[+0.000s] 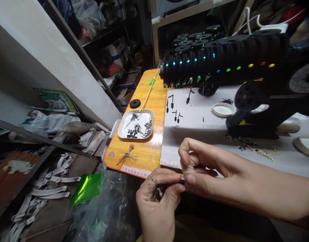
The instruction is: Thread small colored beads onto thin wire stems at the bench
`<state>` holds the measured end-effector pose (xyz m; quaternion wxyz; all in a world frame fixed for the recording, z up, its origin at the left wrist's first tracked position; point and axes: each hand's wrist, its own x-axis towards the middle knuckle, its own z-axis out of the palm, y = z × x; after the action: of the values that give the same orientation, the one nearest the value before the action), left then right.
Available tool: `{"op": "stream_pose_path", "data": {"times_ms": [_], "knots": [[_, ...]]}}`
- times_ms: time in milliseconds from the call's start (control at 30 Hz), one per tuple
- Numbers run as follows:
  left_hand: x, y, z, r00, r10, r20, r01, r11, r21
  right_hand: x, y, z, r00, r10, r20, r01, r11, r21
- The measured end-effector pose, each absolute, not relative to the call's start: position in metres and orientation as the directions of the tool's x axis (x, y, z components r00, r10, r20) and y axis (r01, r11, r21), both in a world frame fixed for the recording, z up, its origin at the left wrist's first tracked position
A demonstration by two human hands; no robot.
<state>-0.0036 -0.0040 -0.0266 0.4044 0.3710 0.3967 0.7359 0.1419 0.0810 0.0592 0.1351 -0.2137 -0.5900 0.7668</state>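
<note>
My left hand [159,198] is closed near the table's front edge, pinching a small dark piece [182,182] between thumb and fingertips; something thin and metallic shows inside its curled fingers. My right hand [203,168] meets it from the right, its fingers closed on a beige, cloth-like piece [188,168] beside the dark one. Beyond my hands, several small black parts [175,116] with short stems lie on the white surface [192,134]. A white tray [121,129] at the left holds black pieces and small metal bits.
A large black machine [225,60] with stacked discs and coloured dots fills the back right. Round white dishes [223,110] and scattered small beads [262,153] lie near its base. On the orange table [157,129] are a black ring [135,103] and a wire bundle [126,154].
</note>
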Motion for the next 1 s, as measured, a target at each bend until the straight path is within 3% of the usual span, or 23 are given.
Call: {"op": "stream_pose_path", "data": {"times_ms": [767,867,1000], "knots": [[0.0017,-0.006,-0.0231,-0.471,0.839,0.273,-0.149,-0.381,0.913,0.1423,0.0794,0.0598,-0.835,0.505,-0.218,0.083,-0.276,-0.958],[0.0023,-0.0054,-0.0232,-0.474,0.833,0.286,-0.134,-0.389,0.911,0.141,0.0798,0.0615,-0.83,0.526,-0.187,0.103,-0.185,-0.977],[0.0006,-0.0052,-0.0221,-0.482,0.818,0.315,-0.09,-0.404,0.91,0.141,0.079,0.066,-0.797,0.588,-0.142,0.216,0.058,-0.975]]}}
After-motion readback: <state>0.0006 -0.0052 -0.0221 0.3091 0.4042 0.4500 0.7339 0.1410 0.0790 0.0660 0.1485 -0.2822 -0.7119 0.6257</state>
